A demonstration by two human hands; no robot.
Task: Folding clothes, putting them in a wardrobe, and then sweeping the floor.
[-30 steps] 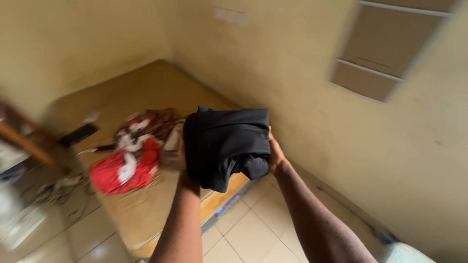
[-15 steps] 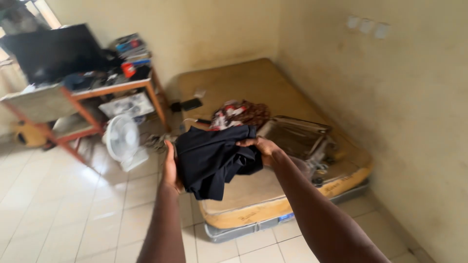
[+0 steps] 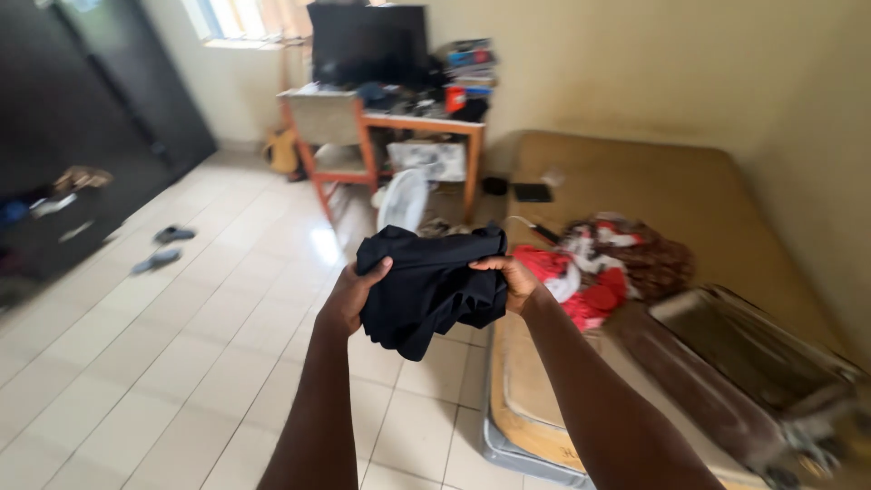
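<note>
Both hands are up in front of the person, each closed on an edge of a bundled black garment (image 3: 428, 289) held in the air above the tiled floor (image 3: 181, 345). The left hand (image 3: 349, 298) grips the garment's left side with the thumb over the top fold, and the right hand (image 3: 513, 281) pinches its upper right corner; loose cloth sags between and below them. Just to the right lies a tan mattress (image 3: 671, 195) on the floor, carrying a heap of red, white and patterned clothes (image 3: 603, 268), a dark phone (image 3: 532, 192) and an open brown suitcase (image 3: 744, 363) at its near end. Beyond the garment a white fan (image 3: 402, 200) stands beside an orange-framed desk (image 3: 363, 122) loaded with a dark monitor (image 3: 367, 41) and clutter. A pair of sandals (image 3: 163, 247) lies well to the left.
</note>
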